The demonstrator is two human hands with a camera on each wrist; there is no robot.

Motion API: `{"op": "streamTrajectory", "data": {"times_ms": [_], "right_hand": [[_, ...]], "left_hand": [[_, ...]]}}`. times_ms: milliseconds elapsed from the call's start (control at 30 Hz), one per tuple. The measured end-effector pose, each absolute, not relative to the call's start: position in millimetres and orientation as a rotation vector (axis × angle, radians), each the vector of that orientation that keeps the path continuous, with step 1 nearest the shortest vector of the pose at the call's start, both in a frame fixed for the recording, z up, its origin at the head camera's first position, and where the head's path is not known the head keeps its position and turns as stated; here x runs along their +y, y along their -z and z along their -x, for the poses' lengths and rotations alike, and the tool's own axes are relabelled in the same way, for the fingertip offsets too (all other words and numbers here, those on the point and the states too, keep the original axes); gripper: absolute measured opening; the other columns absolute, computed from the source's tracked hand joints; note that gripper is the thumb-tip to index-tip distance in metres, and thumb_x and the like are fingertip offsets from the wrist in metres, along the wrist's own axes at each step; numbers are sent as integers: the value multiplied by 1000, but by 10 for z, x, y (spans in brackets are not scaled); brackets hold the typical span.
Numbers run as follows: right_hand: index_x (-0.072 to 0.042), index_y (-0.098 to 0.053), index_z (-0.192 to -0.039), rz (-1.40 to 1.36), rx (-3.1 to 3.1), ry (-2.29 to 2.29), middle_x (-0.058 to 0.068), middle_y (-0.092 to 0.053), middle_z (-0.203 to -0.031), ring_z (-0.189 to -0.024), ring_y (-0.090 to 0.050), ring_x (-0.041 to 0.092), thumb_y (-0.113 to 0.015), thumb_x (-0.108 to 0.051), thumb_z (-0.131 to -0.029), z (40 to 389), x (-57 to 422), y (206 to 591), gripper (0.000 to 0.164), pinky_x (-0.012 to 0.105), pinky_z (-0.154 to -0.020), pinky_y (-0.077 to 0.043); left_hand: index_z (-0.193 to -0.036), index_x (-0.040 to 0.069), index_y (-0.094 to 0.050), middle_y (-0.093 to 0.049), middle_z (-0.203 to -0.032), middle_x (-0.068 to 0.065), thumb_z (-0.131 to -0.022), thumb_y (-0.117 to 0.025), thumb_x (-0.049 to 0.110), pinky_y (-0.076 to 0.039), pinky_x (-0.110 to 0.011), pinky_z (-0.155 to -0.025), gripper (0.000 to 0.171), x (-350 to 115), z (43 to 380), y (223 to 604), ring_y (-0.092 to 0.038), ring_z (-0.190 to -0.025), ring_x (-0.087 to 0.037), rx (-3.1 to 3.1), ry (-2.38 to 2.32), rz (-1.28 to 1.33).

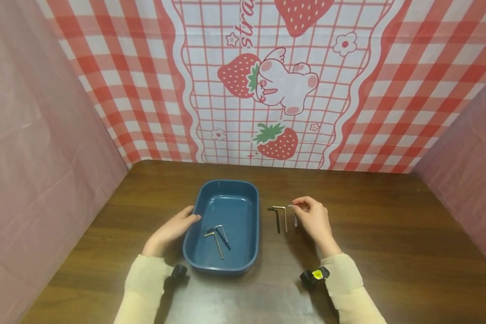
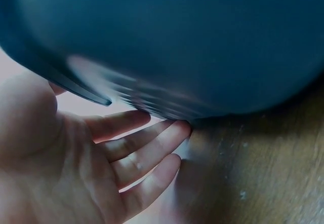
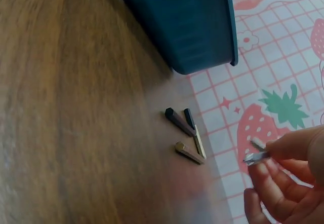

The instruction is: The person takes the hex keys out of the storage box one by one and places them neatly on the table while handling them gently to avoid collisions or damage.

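Nearest me, at the bottom of the head view, two cream sleeves (image 1: 146, 272) come in, each with a small black wrist camera (image 1: 179, 272) beside its cuff. Above the left cuff I have the left hand (image 1: 177, 227) at the left rim of a blue rectangular bin (image 1: 257, 225), left of the frame's centre. Its grip is loose: fingers spread and fairly straight against the outer wall, thumb at the rim, probably to keep the light-looking bin from sliding. I can't tell how hard it presses.

In the lower half of the bin lie a brass hex key (image 1: 218, 246), a silver hex key (image 1: 224, 234) and a black hex key (image 1: 227, 245), overlapping at angles as if simply dropped in.

Right of centre, the right hand (image 1: 315, 219) has its grip closed to a fine pinch on a slim silvery hex key (image 3: 257, 156); a bar that thin leaves room for little more than fingertips. Just left of it on the wooden table (image 1: 389, 220) lie a second brass key (image 1: 285, 220) and a second black key (image 1: 278, 221), long arms side by side, presumably so each lifts separately.

Farthest off, strawberry-print cloth (image 1: 146, 90) fills the top.
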State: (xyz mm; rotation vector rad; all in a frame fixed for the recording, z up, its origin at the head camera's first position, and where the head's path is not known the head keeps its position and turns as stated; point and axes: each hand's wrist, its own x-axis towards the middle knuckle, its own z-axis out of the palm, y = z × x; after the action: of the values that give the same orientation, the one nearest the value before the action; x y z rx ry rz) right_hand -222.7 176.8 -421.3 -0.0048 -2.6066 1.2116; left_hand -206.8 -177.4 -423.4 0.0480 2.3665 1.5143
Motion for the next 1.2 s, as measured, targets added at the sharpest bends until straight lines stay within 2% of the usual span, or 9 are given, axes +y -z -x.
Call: {"op": "streamTrajectory", "data": {"times_ms": [333,633,1033,1200], "right_hand": [[-6,-68,-90,65,-2722,-1138,7,-68,-81,-74,-62,14,-64,-17,-80,2261,1799,4252,15,28,-67,-45],[-5,-67,-91,53,-2777,-1127,4,-67,-74,-63,-57,8,-64,-16,-82,2312,1836,4339,14,27,-63,-42],[-5,-66,-88,56,-2796,-1052,8,-67,-80,-74,-60,23,-63,-16,-81,2333,1849,4358,14,33,-63,-43],[-7,-67,-87,84,-2815,-995,8,-69,-81,-76,-62,26,-63,-18,-80,2342,1828,4358,13,40,-65,-44]], "left_hand": [[-133,2,-36,-45,-129,-19,-93,-44,25,-32,-50,-101,47,-1780,2078,4238,-44,-117,-32,2353,-1533,-49],[-135,1,-34,-43,-132,-20,-93,-44,26,-31,-51,-102,50,-1774,2069,4243,-43,-119,-33,2371,-1513,-48],[-134,3,-35,-44,-130,-18,-93,-44,26,-34,-49,-100,49,-1772,2073,4241,-46,-114,-30,2352,-1534,-25],[-135,1,-33,-43,-132,-20,-93,-43,26,-34,-50,-100,50,-1770,2062,4229,-45,-116,-32,2373,-1510,-50]]}}
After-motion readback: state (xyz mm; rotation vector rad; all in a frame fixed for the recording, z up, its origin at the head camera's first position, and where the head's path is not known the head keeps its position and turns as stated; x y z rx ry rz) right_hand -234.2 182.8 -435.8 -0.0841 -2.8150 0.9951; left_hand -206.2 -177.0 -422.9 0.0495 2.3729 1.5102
